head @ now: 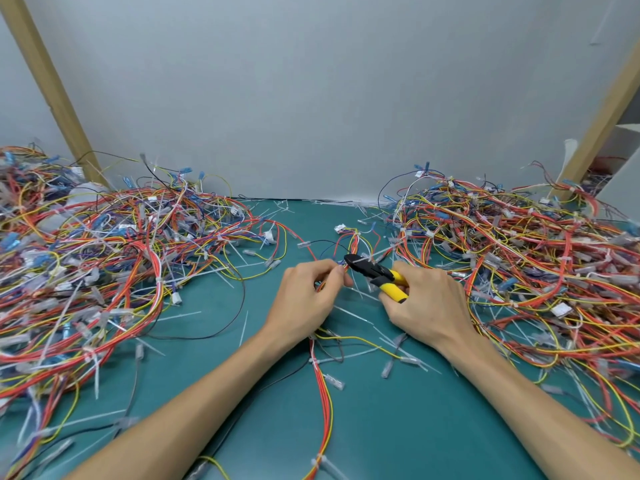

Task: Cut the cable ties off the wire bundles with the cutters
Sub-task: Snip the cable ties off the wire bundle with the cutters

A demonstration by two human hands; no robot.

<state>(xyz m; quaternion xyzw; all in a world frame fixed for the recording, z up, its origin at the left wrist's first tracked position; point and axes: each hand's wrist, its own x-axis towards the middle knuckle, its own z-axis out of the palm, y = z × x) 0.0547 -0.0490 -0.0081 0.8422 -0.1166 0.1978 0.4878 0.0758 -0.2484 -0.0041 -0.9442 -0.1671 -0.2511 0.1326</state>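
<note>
My left hand (304,299) pinches a wire bundle (322,386) of red, orange and yellow wires at the middle of the green table; the bundle runs down toward the near edge. My right hand (426,306) grips the yellow-handled cutters (377,275). Their black jaws point left and sit at the bundle right beside my left fingertips, against a white cable tie (363,259). Another white tie (320,460) wraps the same bundle near the bottom edge.
A big heap of tangled wire bundles (97,268) fills the left of the green mat (398,427), and a second heap (533,268) fills the right. Cut white ties (244,327) lie scattered between them. A grey wall and two wooden posts stand behind.
</note>
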